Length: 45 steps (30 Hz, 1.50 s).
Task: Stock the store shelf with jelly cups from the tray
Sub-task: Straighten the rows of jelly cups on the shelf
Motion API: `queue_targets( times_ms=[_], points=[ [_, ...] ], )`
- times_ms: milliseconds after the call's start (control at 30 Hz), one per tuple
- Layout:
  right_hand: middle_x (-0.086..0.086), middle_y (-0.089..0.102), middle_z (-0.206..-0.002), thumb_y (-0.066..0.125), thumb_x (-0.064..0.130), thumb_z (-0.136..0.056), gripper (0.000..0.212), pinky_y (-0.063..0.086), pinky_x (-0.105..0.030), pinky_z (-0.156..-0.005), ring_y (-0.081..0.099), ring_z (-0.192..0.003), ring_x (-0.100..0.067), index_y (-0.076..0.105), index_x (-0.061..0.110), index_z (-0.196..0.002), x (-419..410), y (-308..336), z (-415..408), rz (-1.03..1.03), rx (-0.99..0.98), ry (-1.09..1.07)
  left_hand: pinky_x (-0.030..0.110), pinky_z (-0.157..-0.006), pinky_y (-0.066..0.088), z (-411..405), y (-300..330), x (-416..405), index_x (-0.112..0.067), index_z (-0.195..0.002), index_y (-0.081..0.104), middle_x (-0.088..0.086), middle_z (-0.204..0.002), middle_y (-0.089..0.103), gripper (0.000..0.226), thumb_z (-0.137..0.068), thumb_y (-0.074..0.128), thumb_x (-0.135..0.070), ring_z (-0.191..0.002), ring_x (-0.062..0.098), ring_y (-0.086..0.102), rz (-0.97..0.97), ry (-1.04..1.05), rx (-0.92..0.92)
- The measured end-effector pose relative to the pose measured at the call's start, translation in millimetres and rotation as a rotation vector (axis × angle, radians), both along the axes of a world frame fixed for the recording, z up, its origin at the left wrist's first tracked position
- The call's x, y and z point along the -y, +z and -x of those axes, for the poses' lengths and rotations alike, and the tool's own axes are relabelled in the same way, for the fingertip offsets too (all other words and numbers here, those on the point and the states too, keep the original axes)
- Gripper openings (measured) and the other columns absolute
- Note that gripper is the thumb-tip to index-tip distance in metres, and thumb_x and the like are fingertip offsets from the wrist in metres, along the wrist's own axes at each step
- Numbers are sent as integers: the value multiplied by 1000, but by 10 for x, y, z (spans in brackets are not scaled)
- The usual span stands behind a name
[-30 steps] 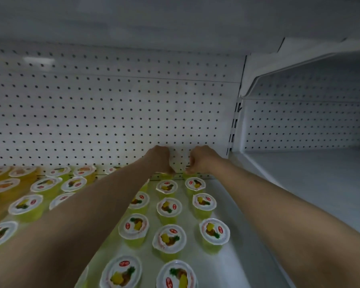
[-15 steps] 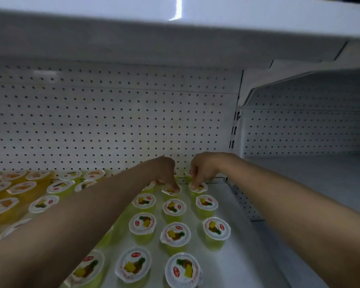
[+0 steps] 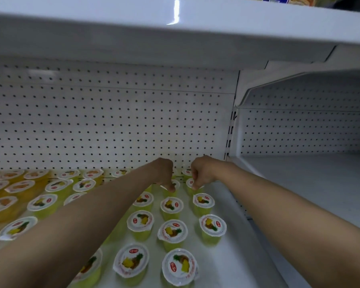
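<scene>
Both hands at shelf point(image 3: 222, 256) back: left hand point(image 3: 164, 174) pinching rear cup point(image 3: 176, 183), right hand point(image 3: 201, 173) pinching lid rim of its neighbour point(image 3: 190, 183). Risk, I judge: forearms hang low over front rows; careless pull-back topples cups.

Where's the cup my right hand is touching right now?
In the head view, the right hand touches the jelly cup at the back of the rightmost row, near the pegboard wall.
</scene>
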State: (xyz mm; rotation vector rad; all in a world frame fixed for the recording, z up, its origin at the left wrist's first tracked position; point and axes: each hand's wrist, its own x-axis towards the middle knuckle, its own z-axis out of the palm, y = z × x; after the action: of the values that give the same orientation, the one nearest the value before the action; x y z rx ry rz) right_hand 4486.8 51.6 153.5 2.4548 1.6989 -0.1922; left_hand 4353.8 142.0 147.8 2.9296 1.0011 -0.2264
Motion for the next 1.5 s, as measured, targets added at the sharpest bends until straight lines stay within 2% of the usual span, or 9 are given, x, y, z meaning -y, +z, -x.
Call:
queue_targets(
  times_ms=[167, 367, 500, 567, 667, 767, 967, 1333, 1500],
  points=[
    [-8, 67, -109, 80, 41, -80, 46, 55, -34, -84, 64, -100, -24, 69, 7, -108, 52, -15, 11, -33, 1, -1, 33, -84, 49, 23, -12, 34, -3, -118, 54, 11, -108, 63, 61, -78, 79, -41, -106, 26, 62, 10, 23, 13],
    [-8, 67, -105, 78, 46, -80, 45, 54, -34, -79, 63, -96, -23, 68, 9, -104, 209, 168, 110, -64, 18, 21, 32, -83, 50, 170, 178, 249, -6, -121, 54, 9, -118, 61, 62, -78, 78, -44, -106, 24, 61, 20, -2, 77],
    [-7, 69, -107, 83, 46, -75, 49, 53, -24, -60, 64, -81, -15, 69, 10, -104, 382, 240, 264, 52, -89, 6, 26, -61, 48, 233, 221, 385, -4, -93, 62, 5, -83, 65, 55, -72, 81, -52, -71, 16, 63, 151, -20, -56],
    [-5, 68, -108, 84, 45, -75, 48, 54, -24, -62, 65, -87, -16, 68, 11, -104, 447, 203, 317, 104, -130, -9, 23, -56, 46, 263, 199, 461, -11, -73, 53, 0, -70, 58, 47, -74, 81, -49, -60, 11, 57, 177, -15, -71],
    [-2, 66, -97, 83, 45, -76, 47, 53, -25, -62, 65, -88, -20, 70, 10, -104, 505, 138, 356, 121, -122, -14, 27, -62, 47, 296, 147, 560, -13, -68, 48, -1, -66, 55, 47, -75, 80, -46, -64, 15, 61, 161, -17, -79],
    [1, 63, -90, 84, 41, -75, 44, 54, -25, -61, 66, -88, -20, 70, 9, -102, 531, 88, 364, 93, -119, -15, 31, -68, 48, 316, 96, 603, -11, -66, 49, 1, -65, 58, 46, -76, 80, -44, -88, 23, 70, 125, -25, -97],
    [-6, 72, -97, 86, 44, -71, 45, 56, -31, -77, 70, -92, -23, 73, 10, -98, 478, 55, 343, 93, -39, -22, 27, -72, 42, 343, 58, 590, -5, -116, 62, 9, -116, 66, 58, -79, 77, -45, -105, 25, 63, 67, -19, -21],
    [-6, 67, -103, 78, 47, -80, 47, 49, -29, -72, 63, -97, -23, 70, 9, -106, 691, 207, 530, -15, 24, -25, 34, -87, 49, 499, 119, 734, -6, -121, 54, 9, -124, 60, 62, -78, 79, -43, -110, 26, 58, 34, -28, 107],
    [-4, 68, -103, 79, 43, -79, 41, 50, -31, -76, 62, -95, -22, 69, 13, -104, 1035, 262, 731, -85, 7, -27, 30, -80, 44, 712, 171, 957, -8, -120, 54, 7, -121, 60, 63, -76, 79, -46, -108, 25, 56, 48, -64, 113]
  ],
)
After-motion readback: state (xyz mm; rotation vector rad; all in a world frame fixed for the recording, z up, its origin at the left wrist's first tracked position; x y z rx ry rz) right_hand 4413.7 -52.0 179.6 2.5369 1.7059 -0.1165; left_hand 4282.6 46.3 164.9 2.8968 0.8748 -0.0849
